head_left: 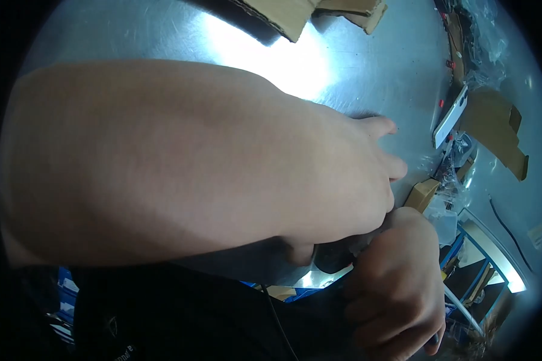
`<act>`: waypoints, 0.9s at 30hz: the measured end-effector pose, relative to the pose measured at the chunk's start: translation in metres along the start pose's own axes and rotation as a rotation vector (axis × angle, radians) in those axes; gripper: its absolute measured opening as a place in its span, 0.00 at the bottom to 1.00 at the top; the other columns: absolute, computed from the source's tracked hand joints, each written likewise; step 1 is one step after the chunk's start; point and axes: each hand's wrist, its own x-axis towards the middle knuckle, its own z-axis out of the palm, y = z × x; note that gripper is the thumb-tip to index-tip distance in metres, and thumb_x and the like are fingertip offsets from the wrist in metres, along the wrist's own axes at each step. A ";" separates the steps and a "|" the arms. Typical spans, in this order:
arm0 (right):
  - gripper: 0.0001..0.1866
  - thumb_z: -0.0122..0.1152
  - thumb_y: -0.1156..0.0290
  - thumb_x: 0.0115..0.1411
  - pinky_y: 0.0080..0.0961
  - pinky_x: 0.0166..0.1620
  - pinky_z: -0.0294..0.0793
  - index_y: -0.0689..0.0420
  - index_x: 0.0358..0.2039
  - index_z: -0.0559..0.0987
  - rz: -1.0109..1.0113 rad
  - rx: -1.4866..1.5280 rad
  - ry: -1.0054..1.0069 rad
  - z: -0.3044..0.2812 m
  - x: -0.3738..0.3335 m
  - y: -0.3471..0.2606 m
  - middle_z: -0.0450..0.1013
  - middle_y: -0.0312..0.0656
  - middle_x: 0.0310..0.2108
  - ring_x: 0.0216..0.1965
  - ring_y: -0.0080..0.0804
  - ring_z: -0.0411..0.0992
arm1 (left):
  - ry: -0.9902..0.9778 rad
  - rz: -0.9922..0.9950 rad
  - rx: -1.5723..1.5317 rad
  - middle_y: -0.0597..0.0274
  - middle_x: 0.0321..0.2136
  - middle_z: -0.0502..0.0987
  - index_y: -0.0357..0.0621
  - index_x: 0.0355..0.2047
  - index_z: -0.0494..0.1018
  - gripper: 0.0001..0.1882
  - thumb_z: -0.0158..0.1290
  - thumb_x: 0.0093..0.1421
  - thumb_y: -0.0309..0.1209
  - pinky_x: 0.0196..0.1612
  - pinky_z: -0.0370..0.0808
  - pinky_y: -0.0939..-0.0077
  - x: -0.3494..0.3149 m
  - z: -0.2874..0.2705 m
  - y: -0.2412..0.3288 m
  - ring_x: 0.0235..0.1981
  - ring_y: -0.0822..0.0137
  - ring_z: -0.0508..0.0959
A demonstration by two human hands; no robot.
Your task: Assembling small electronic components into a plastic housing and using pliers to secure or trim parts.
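My left forearm crosses the whole picture from the left, and my left hand lies knuckles-up at the near edge of the shiny metal table. Its fingers and thumb curl around a small dark object at the table's edge, which they mostly hide. My right hand is closed in a fist just below and to the right, pressed up against that object. A dark tool tip pokes out under the fist. What the dark object is cannot be made out.
A white phone lies at the table's right side, beside a flat cardboard piece. A small cardboard box and clear plastic bags sit near my left fingertips. Cardboard flaps lie at the far edge. A thin black cable hangs below.
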 end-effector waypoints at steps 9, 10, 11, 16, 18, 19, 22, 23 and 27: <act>0.29 0.66 0.34 0.51 0.28 0.16 0.69 0.47 0.26 0.68 0.087 -0.055 -0.082 -0.008 0.018 -0.004 0.70 0.29 0.19 0.19 0.30 0.76 | -0.218 0.008 -0.088 0.69 0.41 0.82 0.51 0.34 0.88 0.14 0.66 0.57 0.45 0.74 0.49 0.45 0.004 -0.016 -0.003 0.57 0.65 0.71; 0.29 0.67 0.35 0.50 0.29 0.17 0.68 0.48 0.26 0.68 0.106 0.003 -0.121 -0.001 0.014 0.000 0.70 0.30 0.19 0.19 0.31 0.76 | -0.211 0.011 -0.082 0.69 0.41 0.82 0.51 0.34 0.88 0.14 0.66 0.57 0.45 0.74 0.49 0.45 0.004 -0.020 -0.002 0.57 0.65 0.71; 0.29 0.69 0.37 0.50 0.30 0.17 0.68 0.48 0.26 0.68 0.129 0.059 -0.163 0.001 0.015 0.000 0.70 0.31 0.20 0.20 0.32 0.76 | -0.255 0.009 -0.073 0.68 0.43 0.82 0.50 0.34 0.88 0.15 0.66 0.57 0.46 0.74 0.48 0.44 0.007 -0.026 -0.002 0.58 0.65 0.71; 0.38 0.58 0.32 0.60 0.26 0.15 0.66 0.63 0.33 0.75 0.219 0.113 0.003 -0.030 0.031 -0.014 0.73 0.45 0.25 0.15 0.32 0.69 | 0.104 0.126 -0.173 0.65 0.48 0.80 0.49 0.37 0.87 0.20 0.69 0.52 0.50 0.74 0.47 0.42 -0.001 0.022 -0.010 0.58 0.62 0.71; 0.33 0.47 0.34 0.69 0.18 0.15 0.69 0.56 0.33 0.76 0.264 0.061 0.449 0.013 0.020 -0.016 0.72 0.38 0.20 0.12 0.27 0.69 | 0.256 0.057 -0.261 0.61 0.49 0.78 0.48 0.39 0.86 0.23 0.66 0.53 0.52 0.74 0.50 0.45 -0.005 0.025 -0.009 0.59 0.61 0.70; 0.33 0.50 0.32 0.66 0.19 0.16 0.70 0.55 0.38 0.75 0.203 0.005 0.553 0.027 0.014 -0.024 0.71 0.35 0.19 0.13 0.25 0.68 | 0.184 0.062 -0.189 0.61 0.46 0.78 0.48 0.36 0.86 0.23 0.66 0.51 0.53 0.74 0.50 0.44 -0.004 0.023 -0.009 0.58 0.61 0.71; 0.41 0.63 0.29 0.57 0.23 0.21 0.71 0.54 0.52 0.70 0.019 -0.359 0.930 0.071 0.014 -0.056 0.66 0.34 0.25 0.20 0.23 0.67 | 0.094 0.015 -0.121 0.60 0.39 0.75 0.46 0.26 0.82 0.23 0.67 0.46 0.53 0.73 0.53 0.43 -0.004 0.012 -0.005 0.54 0.57 0.73; 0.42 0.65 0.29 0.56 0.24 0.23 0.71 0.54 0.53 0.70 -0.018 -0.604 1.123 0.096 0.027 -0.065 0.65 0.34 0.27 0.23 0.22 0.67 | 0.181 0.076 -0.111 0.60 0.37 0.74 0.45 0.22 0.80 0.22 0.69 0.44 0.52 0.71 0.55 0.42 0.004 0.016 -0.003 0.53 0.55 0.74; 0.49 0.63 0.21 0.50 0.23 0.26 0.62 0.55 0.51 0.69 -0.228 -0.959 1.314 0.126 0.024 -0.026 0.62 0.36 0.32 0.24 0.24 0.61 | 0.175 -0.005 0.002 0.57 0.39 0.75 0.40 0.25 0.82 0.30 0.65 0.47 0.59 0.66 0.62 0.53 0.003 0.016 0.000 0.51 0.58 0.73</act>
